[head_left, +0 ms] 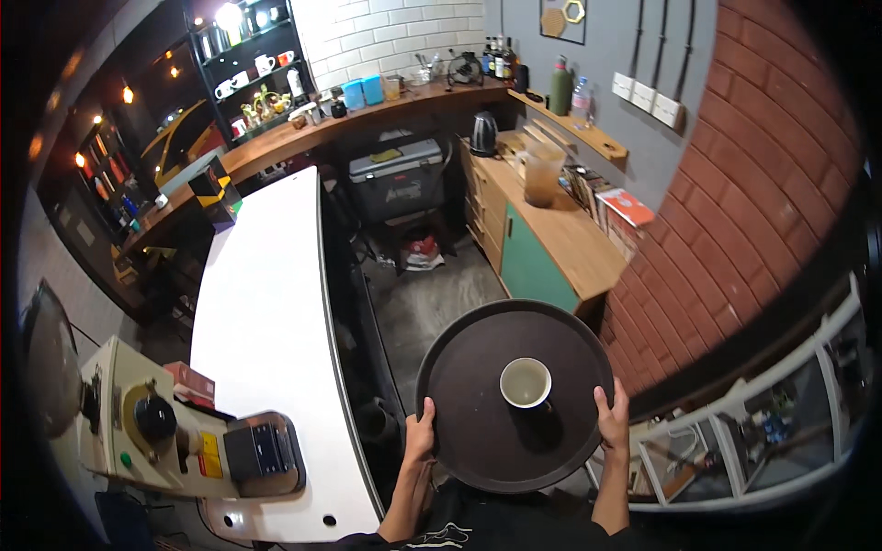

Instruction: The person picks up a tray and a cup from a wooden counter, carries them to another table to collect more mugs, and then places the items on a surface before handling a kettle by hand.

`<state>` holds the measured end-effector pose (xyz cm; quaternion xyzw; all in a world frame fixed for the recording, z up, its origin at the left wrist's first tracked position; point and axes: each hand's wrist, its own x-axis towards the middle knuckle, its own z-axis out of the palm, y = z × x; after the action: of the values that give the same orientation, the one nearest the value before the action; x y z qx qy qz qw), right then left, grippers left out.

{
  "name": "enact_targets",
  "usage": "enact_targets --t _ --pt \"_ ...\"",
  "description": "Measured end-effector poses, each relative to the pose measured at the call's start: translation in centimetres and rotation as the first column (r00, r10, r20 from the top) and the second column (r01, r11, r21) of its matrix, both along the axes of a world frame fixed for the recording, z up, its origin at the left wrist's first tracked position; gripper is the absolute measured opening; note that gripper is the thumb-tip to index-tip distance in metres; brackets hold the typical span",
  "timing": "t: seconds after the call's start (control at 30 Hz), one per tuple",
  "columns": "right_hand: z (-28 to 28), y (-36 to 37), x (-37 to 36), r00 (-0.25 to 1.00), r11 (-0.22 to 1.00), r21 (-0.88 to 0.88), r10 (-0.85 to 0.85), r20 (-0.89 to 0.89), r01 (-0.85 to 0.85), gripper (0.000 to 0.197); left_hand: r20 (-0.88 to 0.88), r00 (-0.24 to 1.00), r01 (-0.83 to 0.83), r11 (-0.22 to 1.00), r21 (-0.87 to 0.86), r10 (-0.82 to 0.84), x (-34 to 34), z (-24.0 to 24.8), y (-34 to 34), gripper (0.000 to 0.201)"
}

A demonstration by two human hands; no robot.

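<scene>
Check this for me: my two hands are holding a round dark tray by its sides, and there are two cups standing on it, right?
Not quite: only one cup stands on the round dark tray, not two, as the head view shows. Your left hand and right hand are indeed holding it by its sides.

I observe the left hand (pixel 421 433) at lower centre, right hand (pixel 614 421) farther right, thumbs (pixel 428 410) upright, forearms (pixel 404 500) bare.
</scene>
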<state>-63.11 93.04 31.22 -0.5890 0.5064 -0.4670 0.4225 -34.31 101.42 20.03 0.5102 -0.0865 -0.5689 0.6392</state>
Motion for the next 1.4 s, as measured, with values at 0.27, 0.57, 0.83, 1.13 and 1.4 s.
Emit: enact_targets --t 0.27,0.57,0.83,1.13,1.4 --pt "1.7 -16.6 10.4 0.841 0.909 -0.416 -0.231 -0.49 0.007 0.029 -0.02 0.974 -0.224 0.974 0.016 0.224 5.9 -0.8 -13.2 0.051" --pt "-1.4 -34.0 25.7 0.725 0.714 -0.152 0.638 -0.259 -0.683 0.02 -0.031 0.858 -0.513 0.859 -0.013 0.512 14.8 -2.5 -27.0 0.049" --pt "-6.2 -50.7 39.8 0.445 0.443 -0.042 0.888 -0.117 -0.896 0.017 0.003 0.711 -0.703 0.711 -0.02 0.703 22.9 -3.9 -38.3 0.048" --pt "-7.5 -60.7 55.6 0.326 0.362 0.16 0.92 -0.216 -0.918 0.029 0.045 0.526 -0.849 0.523 0.07 0.849 33.2 -4.5 -47.0 0.054" --pt "-8.2 -70.1 70.4 0.389 0.406 0.069 0.904 -0.179 -0.911 0.031 -0.005 0.569 -0.818 0.567 0.093 0.822 48.9 -6.8 -54.2 0.055"
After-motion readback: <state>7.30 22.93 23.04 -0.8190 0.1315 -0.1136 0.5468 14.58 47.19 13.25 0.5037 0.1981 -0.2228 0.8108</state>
